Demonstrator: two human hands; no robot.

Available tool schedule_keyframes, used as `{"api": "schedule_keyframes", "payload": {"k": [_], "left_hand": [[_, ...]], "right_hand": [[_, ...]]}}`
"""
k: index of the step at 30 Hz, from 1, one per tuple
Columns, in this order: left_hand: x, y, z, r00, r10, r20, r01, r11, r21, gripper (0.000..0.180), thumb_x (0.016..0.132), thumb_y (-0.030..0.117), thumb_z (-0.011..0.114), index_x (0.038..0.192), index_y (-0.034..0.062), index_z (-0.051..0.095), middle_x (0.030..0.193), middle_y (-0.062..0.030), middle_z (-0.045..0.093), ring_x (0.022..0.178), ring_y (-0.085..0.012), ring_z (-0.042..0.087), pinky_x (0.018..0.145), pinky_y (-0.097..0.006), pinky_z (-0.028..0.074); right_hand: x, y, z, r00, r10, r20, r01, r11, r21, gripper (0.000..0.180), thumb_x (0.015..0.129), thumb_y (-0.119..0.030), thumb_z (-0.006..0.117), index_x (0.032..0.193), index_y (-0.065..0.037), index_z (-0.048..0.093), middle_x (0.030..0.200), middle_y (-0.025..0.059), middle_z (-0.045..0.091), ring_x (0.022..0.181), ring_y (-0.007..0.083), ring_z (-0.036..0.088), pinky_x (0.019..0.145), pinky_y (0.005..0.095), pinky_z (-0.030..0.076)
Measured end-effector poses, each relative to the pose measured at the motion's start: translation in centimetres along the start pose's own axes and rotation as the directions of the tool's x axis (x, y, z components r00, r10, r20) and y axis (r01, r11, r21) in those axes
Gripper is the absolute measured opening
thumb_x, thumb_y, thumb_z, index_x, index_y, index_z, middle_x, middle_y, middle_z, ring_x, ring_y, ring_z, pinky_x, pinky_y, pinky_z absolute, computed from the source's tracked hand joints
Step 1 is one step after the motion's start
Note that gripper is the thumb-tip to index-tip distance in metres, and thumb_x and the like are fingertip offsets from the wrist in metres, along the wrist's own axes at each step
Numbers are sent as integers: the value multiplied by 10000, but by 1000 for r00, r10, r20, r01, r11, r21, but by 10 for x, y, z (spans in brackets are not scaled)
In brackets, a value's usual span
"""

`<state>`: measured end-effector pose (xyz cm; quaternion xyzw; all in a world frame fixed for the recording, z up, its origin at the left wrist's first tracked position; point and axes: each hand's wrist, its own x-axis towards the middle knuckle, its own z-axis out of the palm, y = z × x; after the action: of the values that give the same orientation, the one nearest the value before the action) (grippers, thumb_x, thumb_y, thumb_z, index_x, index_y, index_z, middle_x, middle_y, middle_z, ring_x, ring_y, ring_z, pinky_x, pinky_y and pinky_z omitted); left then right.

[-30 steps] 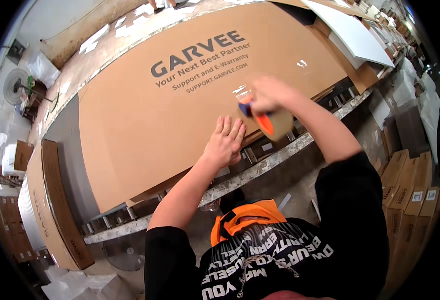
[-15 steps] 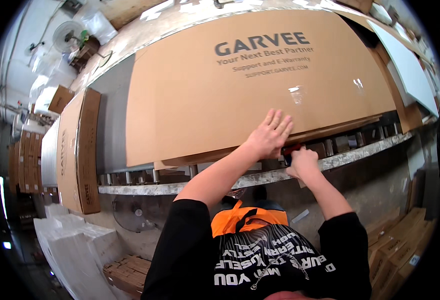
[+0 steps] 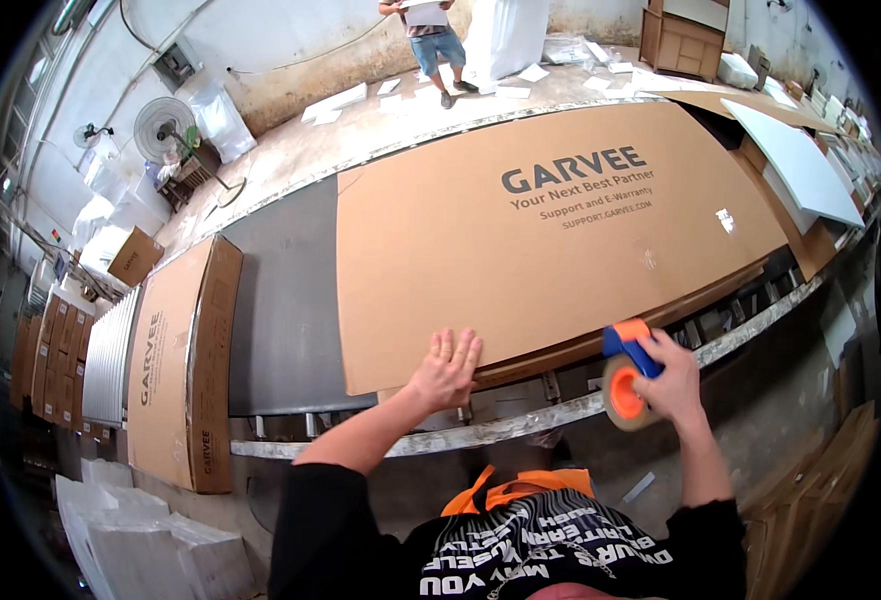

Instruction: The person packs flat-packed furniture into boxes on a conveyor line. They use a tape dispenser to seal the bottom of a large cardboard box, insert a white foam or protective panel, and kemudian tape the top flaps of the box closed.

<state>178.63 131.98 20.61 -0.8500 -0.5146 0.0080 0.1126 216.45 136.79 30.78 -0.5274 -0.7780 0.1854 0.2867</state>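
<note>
A large flat brown cardboard box [image 3: 441, 270] lies on the roller conveyor in front of me, its top flap down over the near side. My left hand [image 3: 447, 372] rests on the near edge of that flap, palm down with the fingers stretched out. In my right hand [image 3: 669, 378] is a blue and orange tape dispenser [image 3: 629, 365] carrying a roll of tape. It hangs just off the box's near side, over the conveyor's front rail. My fingers wrap its handle, and its orange top end points toward the box.
A narrow upright carton [image 3: 176, 370] stands left on the line, beyond a dark belt [image 3: 286, 300]. White panels [image 3: 791, 160] lean at the right end. Behind are a standing fan [image 3: 164, 128] and another person [image 3: 439, 45] holding a white sheet. Foam-like white blocks [image 3: 161, 540] are stacked lower left.
My right hand has drawn back from under the box's near edge, bringing the tape dispenser into full view. My left hand has slid left along the flap. The view has tilted up.
</note>
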Motion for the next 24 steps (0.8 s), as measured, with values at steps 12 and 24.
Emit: {"api": "schedule_keyframes", "payload": {"k": [12, 24], "left_hand": [[8, 25, 35, 729, -376, -572, 94, 883, -460, 583, 562, 249, 843, 1080, 28, 692, 1144, -161, 684, 1085, -310, 655, 989, -439, 500], [-4, 25, 31, 712, -382, -590, 131, 896, -424, 511, 599, 249, 836, 1040, 23, 710, 1092, -161, 704, 1061, -325, 668, 968, -451, 508]], "right_hand": [[168, -200, 109, 805, 332, 492, 6, 825, -565, 372, 624, -264, 669, 928, -61, 734, 960, 177, 714, 943, 322, 690, 795, 401, 558], [-8, -131, 164, 808, 233, 541, 143, 813, -564, 313, 611, -284, 665, 808, -58, 753, 858, 164, 723, 910, 301, 705, 714, 391, 574]]}}
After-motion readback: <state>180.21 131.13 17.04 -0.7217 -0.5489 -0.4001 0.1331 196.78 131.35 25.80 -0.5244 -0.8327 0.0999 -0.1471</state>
